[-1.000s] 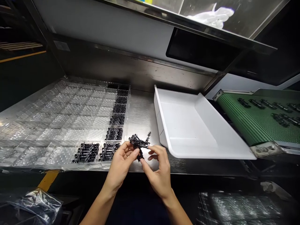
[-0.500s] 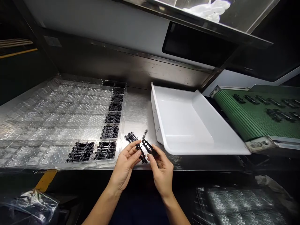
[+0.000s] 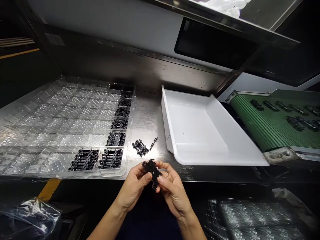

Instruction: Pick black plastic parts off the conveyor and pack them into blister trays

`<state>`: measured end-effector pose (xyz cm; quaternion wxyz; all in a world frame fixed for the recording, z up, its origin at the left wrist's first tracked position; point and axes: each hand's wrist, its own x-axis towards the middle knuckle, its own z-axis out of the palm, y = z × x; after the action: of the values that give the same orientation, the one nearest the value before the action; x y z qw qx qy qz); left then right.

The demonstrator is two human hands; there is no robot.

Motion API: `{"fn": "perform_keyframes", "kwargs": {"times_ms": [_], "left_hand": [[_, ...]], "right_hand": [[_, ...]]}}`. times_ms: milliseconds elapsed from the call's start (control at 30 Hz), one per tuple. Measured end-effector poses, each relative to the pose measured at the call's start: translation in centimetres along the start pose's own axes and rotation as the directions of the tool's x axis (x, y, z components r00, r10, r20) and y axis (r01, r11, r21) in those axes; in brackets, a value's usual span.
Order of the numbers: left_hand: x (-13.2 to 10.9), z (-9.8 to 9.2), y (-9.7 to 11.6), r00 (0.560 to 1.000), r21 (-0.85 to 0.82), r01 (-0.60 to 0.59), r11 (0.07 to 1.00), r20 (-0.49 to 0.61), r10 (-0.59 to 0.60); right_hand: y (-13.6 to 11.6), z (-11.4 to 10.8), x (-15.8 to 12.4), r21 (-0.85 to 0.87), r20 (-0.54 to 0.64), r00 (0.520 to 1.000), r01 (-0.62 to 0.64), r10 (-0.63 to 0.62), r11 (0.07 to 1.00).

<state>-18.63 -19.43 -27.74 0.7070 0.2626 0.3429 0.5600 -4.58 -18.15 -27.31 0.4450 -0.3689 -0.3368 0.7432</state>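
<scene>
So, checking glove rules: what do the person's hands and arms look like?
Both the left hand and the right hand are bare, with no gloves, rings or watch visible. The slim forearms show no sleeves; a dark garment appears between them at the bottom of the view.

Passage: worktop (image 3: 147, 113) strip, upper center, between tray and bin.
Obstacle: loose black parts (image 3: 140, 147) just above the left hand (image 3: 133, 188).
Left: plastic tray (image 3: 62, 128) with black-filled cells along its right edge.
Right: white bin (image 3: 200, 133) wall, conveyor (image 3: 275, 125) beyond.
</scene>
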Motion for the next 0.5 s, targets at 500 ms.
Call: {"fn": "perform_keyframes", "kwargs": {"times_ms": [500], "left_hand": [[-0.7,-0.7,0.9,0.964,-0.055,0.248,0.967,0.111,-0.241]], "right_hand": [[-2.3,-1.2,-0.2,-0.704,0.564,0.752,0.653,-0.340,0.278]]}}
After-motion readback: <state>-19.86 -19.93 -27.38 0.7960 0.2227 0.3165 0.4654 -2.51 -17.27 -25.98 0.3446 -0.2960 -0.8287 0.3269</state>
